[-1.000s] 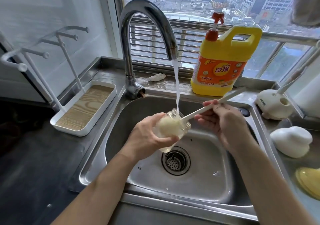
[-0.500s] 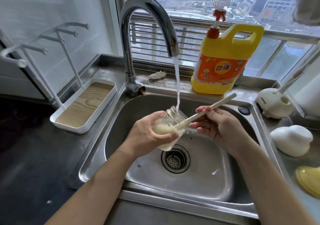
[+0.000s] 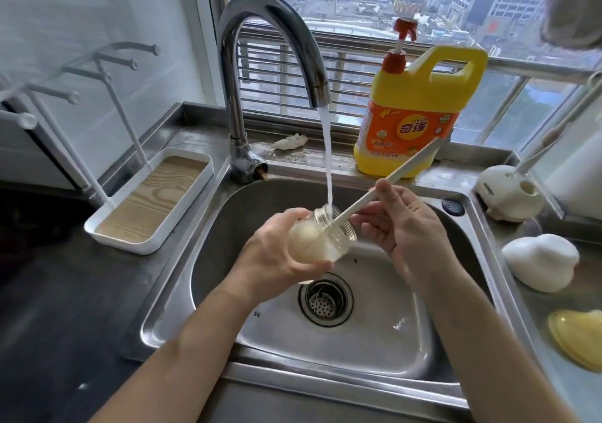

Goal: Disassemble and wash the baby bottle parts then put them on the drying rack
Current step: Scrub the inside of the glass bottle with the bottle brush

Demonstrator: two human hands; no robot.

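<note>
Head view looked down on a steel sink [image 3: 221,279] in the middle of the frame. The left hand [image 3: 277,256] gripped a clear glass baby bottle [image 3: 329,246] above the drain [image 3: 325,298], fingers curled round its body, mouth tilted up and toward the right. The right hand [image 3: 400,227] pinched the white handle of a bottle brush [image 3: 410,163] between thumb and fingers; the pale sponge head sat inside the bottle, and the handle slanted toward the upper right. A stream of water [image 3: 326,148] fell from the curved chrome faucet [image 3: 270,15] onto the bottle's mouth.

At the left of the frame stood the drying rack [image 3: 195,191], a white tray with a wood-grain floor and thin white pegs, holding no bottle parts. A yellow detergent jug [image 3: 413,106] with a red pump stood on the ledge behind the sink, a crumpled white scrap [image 3: 290,142] to its left. On the counter at right sat a white brush holder [image 3: 508,191], a white rounded cover [image 3: 540,259] and a yellow piece [image 3: 580,338] at the edge.
</note>
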